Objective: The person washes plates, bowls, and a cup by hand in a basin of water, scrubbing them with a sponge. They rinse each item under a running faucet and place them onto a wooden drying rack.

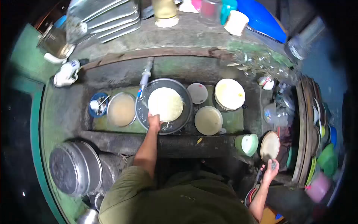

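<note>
My left hand [154,121] is closed on the near rim of a white plate [165,104]. The plate is in a large dark grey basin [188,108] set in the concrete sink, and a tap [145,77] reaches over the basin's far left side. Out to the right, my right hand [271,170] has its fingers closed around a small grey-green wad [274,164], perhaps a scrubber. Just beyond that hand stands a pale round plate with a brown rim [270,145], beside a light green cup [248,145].
Left of the basin are a pot of cloudy water [122,109] and a blue bowl with spoons [98,105]. To its right are a small bowl [197,93], a bowl of murky water [209,120] and stacked plates [230,94]. A large metal pot [75,168] stands near left.
</note>
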`<state>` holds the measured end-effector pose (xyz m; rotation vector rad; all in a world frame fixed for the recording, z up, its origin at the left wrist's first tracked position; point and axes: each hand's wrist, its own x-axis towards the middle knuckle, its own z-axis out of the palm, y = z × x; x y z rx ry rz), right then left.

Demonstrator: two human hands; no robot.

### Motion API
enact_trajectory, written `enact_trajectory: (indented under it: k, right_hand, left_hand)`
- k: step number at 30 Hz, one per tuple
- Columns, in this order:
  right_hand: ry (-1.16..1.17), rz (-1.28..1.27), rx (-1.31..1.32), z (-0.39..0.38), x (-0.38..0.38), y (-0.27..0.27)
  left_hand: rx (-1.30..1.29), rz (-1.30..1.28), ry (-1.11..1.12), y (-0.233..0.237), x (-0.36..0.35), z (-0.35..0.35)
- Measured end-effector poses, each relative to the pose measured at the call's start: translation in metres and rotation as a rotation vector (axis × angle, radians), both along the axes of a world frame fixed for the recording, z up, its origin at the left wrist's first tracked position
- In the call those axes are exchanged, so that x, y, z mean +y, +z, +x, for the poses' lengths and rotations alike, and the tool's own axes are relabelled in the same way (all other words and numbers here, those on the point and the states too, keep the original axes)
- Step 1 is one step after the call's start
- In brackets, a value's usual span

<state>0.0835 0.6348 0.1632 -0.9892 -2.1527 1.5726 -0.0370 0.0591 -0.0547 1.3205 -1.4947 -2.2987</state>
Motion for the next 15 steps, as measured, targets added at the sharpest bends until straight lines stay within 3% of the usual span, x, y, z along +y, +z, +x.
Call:
enact_trajectory:
  k: [2, 3, 5, 6, 8, 9, 10, 12, 13, 15]
  right_hand:
    - [-0.014, -0.075, 0.013, 0.003, -0.017, 0.002]
    - [-0.025, -0.100, -0.006, 0.003, -0.028, 0.004]
    - [-0.042, -0.153, -0.012, -0.002, -0.049, 0.010]
    - [-0.044, -0.177, 0.002, -0.006, -0.055, 0.012]
    - [-0.049, -0.348, 0.039, -0.015, -0.055, 0.005]
    - [-0.035, -0.439, 0.058, -0.023, -0.052, 0.000]
    - [-0.006, -0.537, 0.083, -0.034, -0.052, -0.006]
    - [0.107, -0.399, 0.034, -0.055, -0.049, -0.029]
    - [0.235, -0.124, -0.082, -0.071, -0.030, -0.069]
    - [0.532, 0.550, -0.235, -0.092, -0.023, -0.090]
  left_hand:
    - [0.146, -0.076, 0.020, 0.022, 0.016, -0.007]
    - [0.143, -0.258, -0.123, -0.001, 0.011, -0.011]
    - [0.114, -0.285, -0.243, 0.054, 0.034, -0.026]
    - [0.265, -0.428, -0.229, 0.056, 0.048, -0.034]
    - [0.286, -0.535, -0.264, 0.040, 0.058, -0.057]
    - [0.330, -0.693, -0.353, 0.053, 0.065, -0.061]
    - [0.262, -0.656, -0.374, 0.076, 0.076, -0.063]
    - [0.095, -0.954, -0.503, 0.125, 0.093, -0.055]
    - [0.104, -0.964, -0.500, 0.134, 0.099, -0.049]
    - [0.200, -1.163, -0.499, 0.145, 0.109, -0.036]
